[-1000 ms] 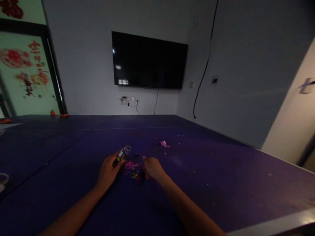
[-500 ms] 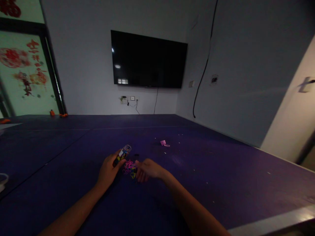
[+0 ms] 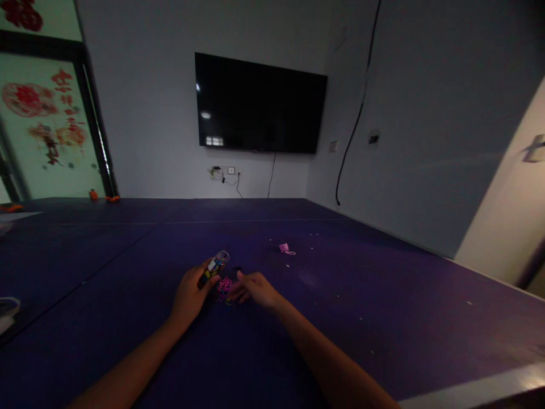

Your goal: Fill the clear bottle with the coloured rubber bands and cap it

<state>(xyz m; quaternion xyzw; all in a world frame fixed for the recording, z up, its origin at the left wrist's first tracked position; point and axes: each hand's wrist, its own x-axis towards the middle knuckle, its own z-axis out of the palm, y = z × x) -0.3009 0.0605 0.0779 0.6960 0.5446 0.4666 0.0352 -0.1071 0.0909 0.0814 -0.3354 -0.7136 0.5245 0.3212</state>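
Note:
My left hand is closed round a small clear container with dark, yellow and blue bits inside, tilted up to the right. Just right of it, on the dark purple surface, lies a small heap of thin pink bands, perhaps rubber bands, with a little yellow at its lower edge. At the heap's right side is my right hand, fingers curled toward the bands and covering part of them. Its fingers are partly apart, and I see nothing clearly held in them. A small dark item lies just beyond it.
A pink tag with a loop lies farther off, among small white scraps. A white object sits at the left edge. Orange items stand at the far left, and a television hangs on the wall.
My right hand has shifted its fingers leftward onto the heap and now hides more of the yellow bands. The left hand keeps its hold on the container. The view has turned slightly left.

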